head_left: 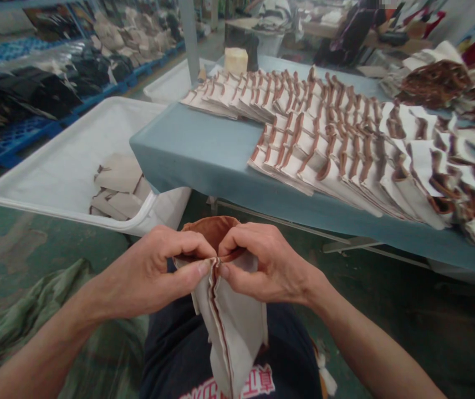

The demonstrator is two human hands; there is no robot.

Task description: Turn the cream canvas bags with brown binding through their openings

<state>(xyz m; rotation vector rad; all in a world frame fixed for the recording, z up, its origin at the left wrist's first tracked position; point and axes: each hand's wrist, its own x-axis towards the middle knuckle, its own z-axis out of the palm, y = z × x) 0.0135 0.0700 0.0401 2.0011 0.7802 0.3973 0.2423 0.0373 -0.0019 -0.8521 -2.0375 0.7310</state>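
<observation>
Head view. Saw left hand [152, 271] and right hand [264, 263] nearly touching, low in the middle of the view. Noted grip in both as a thumb-and-forefinger pinch at the top of the ridged seam of an off-white, brown-lined fabric pouch [243, 310]. Located pouch off the bench, in front of dark, printed clothing [289, 354], mouth uppermost, with lower end hanging. Judged slipping of the seam edges the chief risk, from uneven pull between thumbs. Suspected twisting as second, from lack of visible support below the pinch. Saw close-packed rows of off-white, brown-edged fabric pieces [299, 152] on the blue-covered bench [191, 144], with the nearest at its front edge. Rated a fall possible there, from a brush of a raised right forearm. Noted white plastic bin [50, 163] beside bench; considered stray drop into it less likely.
</observation>
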